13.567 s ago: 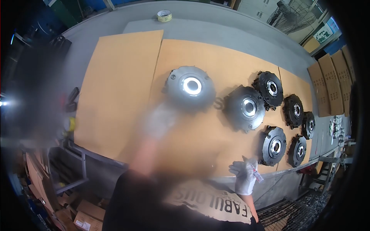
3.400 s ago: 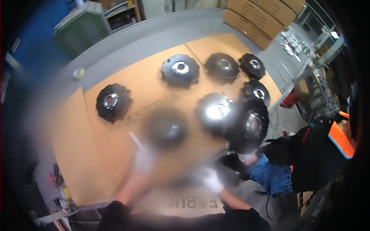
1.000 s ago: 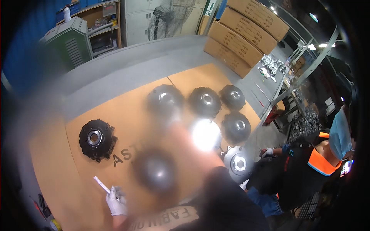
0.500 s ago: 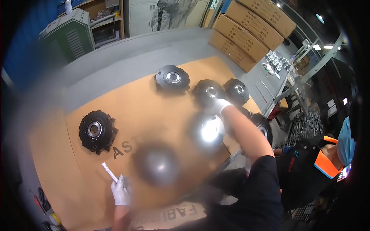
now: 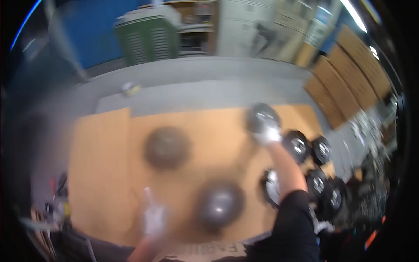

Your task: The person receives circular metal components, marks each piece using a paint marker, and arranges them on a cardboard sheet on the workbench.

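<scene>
My left hand (image 5: 155, 220), in a white glove, is closed around a slim white marker pen (image 5: 149, 195) that points away from me over the cardboard sheet (image 5: 100, 170). My right hand (image 5: 269, 136), gloved too, reaches to the near edge of a round black housing (image 5: 262, 116) with a shiny metal centre. Motion blur hides its fingers, so I cannot tell whether they grip the part. A blurred black housing (image 5: 166, 147) lies beyond my left hand. Between my arms sits a domed dark housing (image 5: 219, 206). Another housing (image 5: 271, 187) is beside my right forearm.
Several black housings with metal centres, among them one housing (image 5: 297, 146), stand on the right. Stacked cartons (image 5: 345, 83) rise at the back right. Behind the table is a green cabinet (image 5: 148, 39). A yellowish-white roll (image 5: 131, 89) lies on the grey surface.
The view has swung left and levelled, with blur. My right hand has moved from one housing to the housing farther back and left. My left hand still holds the marker pen.
</scene>
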Demonstrator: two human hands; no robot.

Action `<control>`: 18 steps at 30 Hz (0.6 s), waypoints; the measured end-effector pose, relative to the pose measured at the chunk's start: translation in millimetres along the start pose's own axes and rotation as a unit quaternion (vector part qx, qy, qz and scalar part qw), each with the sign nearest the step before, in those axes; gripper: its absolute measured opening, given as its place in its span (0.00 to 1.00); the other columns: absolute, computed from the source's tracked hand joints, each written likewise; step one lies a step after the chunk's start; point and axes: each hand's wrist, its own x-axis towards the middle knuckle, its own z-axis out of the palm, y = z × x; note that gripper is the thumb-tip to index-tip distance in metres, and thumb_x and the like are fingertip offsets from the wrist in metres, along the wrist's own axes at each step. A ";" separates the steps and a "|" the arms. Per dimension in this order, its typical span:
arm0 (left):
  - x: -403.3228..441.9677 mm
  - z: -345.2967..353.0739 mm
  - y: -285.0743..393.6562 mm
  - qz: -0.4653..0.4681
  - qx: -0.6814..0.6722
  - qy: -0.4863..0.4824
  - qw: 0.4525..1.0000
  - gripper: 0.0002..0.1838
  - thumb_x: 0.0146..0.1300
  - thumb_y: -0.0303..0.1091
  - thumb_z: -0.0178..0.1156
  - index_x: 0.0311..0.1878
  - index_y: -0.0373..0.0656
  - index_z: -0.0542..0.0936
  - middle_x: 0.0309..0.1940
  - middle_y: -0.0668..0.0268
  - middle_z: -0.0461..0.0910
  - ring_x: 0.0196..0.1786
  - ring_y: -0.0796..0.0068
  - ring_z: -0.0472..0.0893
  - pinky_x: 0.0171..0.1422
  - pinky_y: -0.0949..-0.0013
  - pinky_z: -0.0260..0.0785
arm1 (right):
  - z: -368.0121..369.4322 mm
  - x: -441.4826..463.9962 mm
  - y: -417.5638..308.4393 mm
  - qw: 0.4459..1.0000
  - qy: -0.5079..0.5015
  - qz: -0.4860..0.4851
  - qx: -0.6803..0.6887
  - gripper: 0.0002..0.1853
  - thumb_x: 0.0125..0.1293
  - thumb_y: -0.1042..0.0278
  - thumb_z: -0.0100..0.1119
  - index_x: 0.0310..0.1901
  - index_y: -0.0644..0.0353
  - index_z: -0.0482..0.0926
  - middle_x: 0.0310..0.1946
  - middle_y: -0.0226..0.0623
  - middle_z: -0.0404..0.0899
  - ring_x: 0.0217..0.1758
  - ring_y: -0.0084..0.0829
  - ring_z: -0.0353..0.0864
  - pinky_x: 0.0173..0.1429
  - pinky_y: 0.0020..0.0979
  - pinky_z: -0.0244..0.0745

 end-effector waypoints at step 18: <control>121.4 84.0 112.9 0.306 0.757 -0.157 0.556 0.30 0.39 0.62 0.59 0.34 0.42 0.82 0.42 0.55 0.73 0.53 0.58 0.65 0.59 0.52 0.48 | -21.2 -20.3 -34.5 0.990 -0.131 0.007 -0.060 0.50 0.25 0.45 0.72 0.55 0.62 0.65 0.63 0.57 0.44 0.67 0.52 0.44 0.67 0.40 0.47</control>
